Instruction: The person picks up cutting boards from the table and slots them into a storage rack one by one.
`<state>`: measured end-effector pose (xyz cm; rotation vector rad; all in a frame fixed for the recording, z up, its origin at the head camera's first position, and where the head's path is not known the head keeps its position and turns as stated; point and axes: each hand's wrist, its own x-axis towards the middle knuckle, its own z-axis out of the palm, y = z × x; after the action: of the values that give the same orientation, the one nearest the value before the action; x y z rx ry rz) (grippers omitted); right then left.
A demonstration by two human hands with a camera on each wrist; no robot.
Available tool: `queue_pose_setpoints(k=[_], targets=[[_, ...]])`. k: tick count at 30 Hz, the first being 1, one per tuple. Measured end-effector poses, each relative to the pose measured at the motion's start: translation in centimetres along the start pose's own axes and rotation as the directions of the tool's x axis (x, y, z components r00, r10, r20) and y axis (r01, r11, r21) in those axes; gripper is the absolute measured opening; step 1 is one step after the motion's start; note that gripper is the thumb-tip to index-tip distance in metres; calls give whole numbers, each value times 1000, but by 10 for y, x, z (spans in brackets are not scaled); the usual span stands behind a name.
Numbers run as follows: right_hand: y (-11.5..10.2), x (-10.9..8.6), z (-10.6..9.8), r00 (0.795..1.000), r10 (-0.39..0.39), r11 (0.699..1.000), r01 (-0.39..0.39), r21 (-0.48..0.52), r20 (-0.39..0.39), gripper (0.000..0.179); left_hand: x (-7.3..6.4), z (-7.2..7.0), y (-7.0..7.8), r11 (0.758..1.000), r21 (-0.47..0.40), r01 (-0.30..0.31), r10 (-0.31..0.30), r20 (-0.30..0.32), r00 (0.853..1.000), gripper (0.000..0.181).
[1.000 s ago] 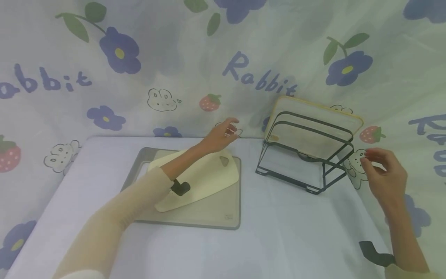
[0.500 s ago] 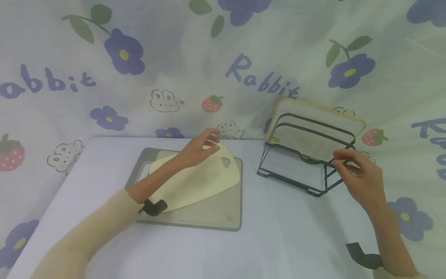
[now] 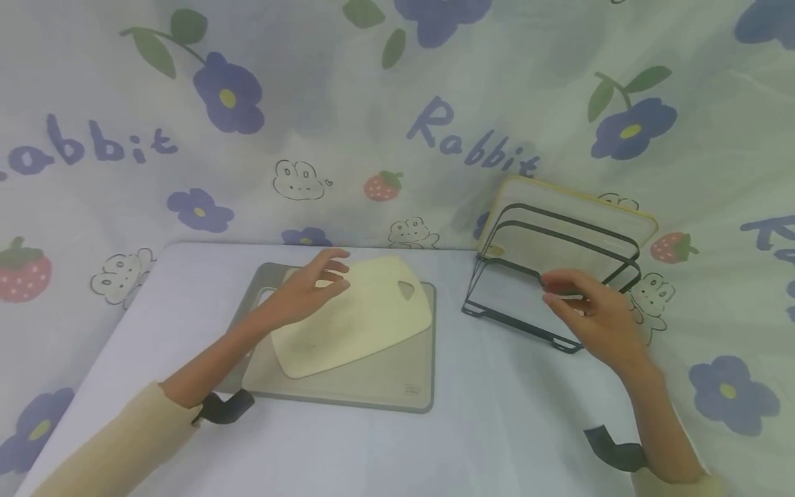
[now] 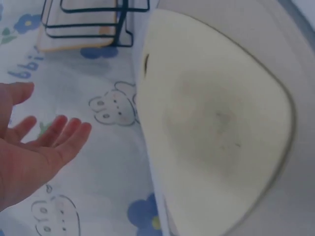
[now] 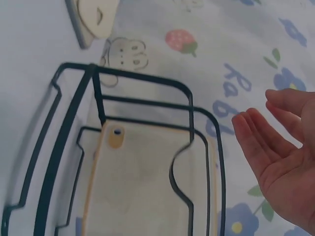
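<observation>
A cream cutting board (image 3: 360, 317) with a cut-out hole near one corner lies askew on a larger grey-rimmed cutting board (image 3: 373, 386). Above their left part hovers my left hand (image 3: 304, 293), its fingers loosely bent and holding nothing. My right hand (image 3: 599, 317) is in front of the right end of a dark wire rack (image 5: 61, 142), also holding nothing, fingers slightly bent. In the rack's back slot a pale board with a yellow-tan edge (image 5: 133, 187) leans upright. The right hand hides part of the rack in the head view; the right wrist view shows it apart from the wires.
Both flat boards lie on a white tabletop (image 3: 472, 428). Behind the table hangs a cloth backdrop (image 3: 310, 103) printed with flowers, strawberries and rabbits. The rack stands close to this cloth at the back right.
My left hand has drawn back left and nearer from the backdrop, over the cream board. My right hand has moved left, from beside the rack to its front. The boards and rack stay put.
</observation>
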<state>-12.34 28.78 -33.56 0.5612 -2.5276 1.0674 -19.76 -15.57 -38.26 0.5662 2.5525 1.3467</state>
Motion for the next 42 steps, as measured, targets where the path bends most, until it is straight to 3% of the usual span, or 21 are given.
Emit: queue_pose_setpoints(k=[3,10,14,18,24,28,33,37,42], targets=[[-5,4,11,997,36,999,-35,-20,61,31,-15,-4,-8,1000,-1,11,-11,-15,1000,53],[-6,16,38,988,33,999,-36,20,154,31,-48,-15,-35,999,-29,17,-19,-84,996,53],[-8,24,49,978,53,995,-69,73,200,32,-65,-22,-49,995,-36,88,-91,-85,992,57],[-8,31,62,954,97,989,-124,80,283,32,-80,-28,-56,981,-47,190,-194,-80,978,61],[-6,40,86,904,148,984,-175,33,401,34,-92,-31,-64,953,-185,239,-252,-48,966,66],[-2,46,103,881,185,975,-220,32,436,35,-97,-29,-70,931,-223,288,-303,-35,952,68],[10,53,123,841,266,939,-336,69,472,39,-102,-25,-74,918,-213,334,-344,-13,939,71],[18,60,137,803,331,885,-447,133,495,42,-105,-25,-75,915,-204,348,-357,-5,934,74],[25,68,154,777,374,832,-522,186,506,44,-107,-26,-78,901,-194,388,-392,19,920,78]])
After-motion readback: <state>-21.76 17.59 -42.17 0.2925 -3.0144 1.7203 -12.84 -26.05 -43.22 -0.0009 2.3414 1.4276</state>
